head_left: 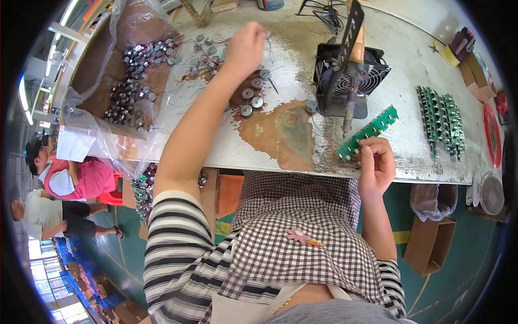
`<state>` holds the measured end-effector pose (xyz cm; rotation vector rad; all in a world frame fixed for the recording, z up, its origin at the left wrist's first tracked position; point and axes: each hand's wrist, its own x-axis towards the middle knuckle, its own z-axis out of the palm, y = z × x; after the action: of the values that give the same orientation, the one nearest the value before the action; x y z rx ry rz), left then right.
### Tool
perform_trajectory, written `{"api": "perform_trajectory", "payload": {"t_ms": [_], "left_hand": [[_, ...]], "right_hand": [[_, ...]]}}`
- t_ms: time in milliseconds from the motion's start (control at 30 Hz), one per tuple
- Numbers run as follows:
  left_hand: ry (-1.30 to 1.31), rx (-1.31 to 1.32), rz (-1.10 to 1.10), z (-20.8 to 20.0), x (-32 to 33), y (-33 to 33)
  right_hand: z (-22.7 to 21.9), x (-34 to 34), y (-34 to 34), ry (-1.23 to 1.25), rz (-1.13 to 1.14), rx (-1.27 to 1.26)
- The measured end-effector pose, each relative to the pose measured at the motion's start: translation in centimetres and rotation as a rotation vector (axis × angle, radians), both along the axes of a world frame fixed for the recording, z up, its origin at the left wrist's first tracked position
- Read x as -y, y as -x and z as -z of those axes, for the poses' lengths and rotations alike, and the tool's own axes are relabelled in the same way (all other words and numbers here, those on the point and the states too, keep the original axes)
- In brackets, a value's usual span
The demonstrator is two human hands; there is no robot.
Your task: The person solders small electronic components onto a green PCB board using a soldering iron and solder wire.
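Observation:
My right hand (377, 164) pinches the lower edge of a green circuit board strip (372, 131), held slantwise above the table's front edge. Close to the strip, a soldering iron (350, 105) points down from a metal stand. A single small round motor (311, 106) lies left of the iron, thin wires trailing toward the strip. My left hand (245, 51) is stretched far across the table, over wired motors. Its fingers are curled and slightly blurred, so whatever they grip is hidden. Several motors (247, 110) stand in a row below that hand.
A black fan (377, 70) stands behind the iron. Green boards (440, 124) are stacked at right. A plastic-lined carton (86, 81) of loose motors is at left. Two people, one in a pink top (81, 178), are beyond the table's left end. An open carton (429, 245) sits below right.

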<state>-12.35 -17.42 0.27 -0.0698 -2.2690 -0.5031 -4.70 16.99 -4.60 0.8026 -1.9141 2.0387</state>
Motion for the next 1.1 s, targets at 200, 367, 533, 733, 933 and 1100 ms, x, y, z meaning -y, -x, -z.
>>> {"api": "perform_trajectory", "payload": {"t_ms": [200,367,533,733,933,1100], "left_hand": [[-0.953,0.555,0.372,-2.8,-7.8,-11.9],[-1.759,0.835,0.604,0.2,-13.8,-16.5],[-1.529,0.793,0.522,0.4,-15.2,-15.6],[-1.303,0.708,0.406,0.8,-16.8,-14.6],[-0.425,0.176,0.271,1.8,-17.3,-14.0],[-0.954,0.351,0.305,0.5,-17.0,-14.1]], "right_hand": [[-0.7,0.0,0.3,-0.074,0.039,-0.097],[-1.2,0.2,0.7,-0.191,0.027,-0.285],[-0.7,0.0,0.1,-0.11,-0.05,-0.177],[-1.5,0.0,-0.3,-0.238,-0.028,-0.345],[-1.7,0.1,-0.7,-0.209,-0.026,-0.263],[-1.5,0.3,-0.4,-0.198,-0.016,-0.298]]}}
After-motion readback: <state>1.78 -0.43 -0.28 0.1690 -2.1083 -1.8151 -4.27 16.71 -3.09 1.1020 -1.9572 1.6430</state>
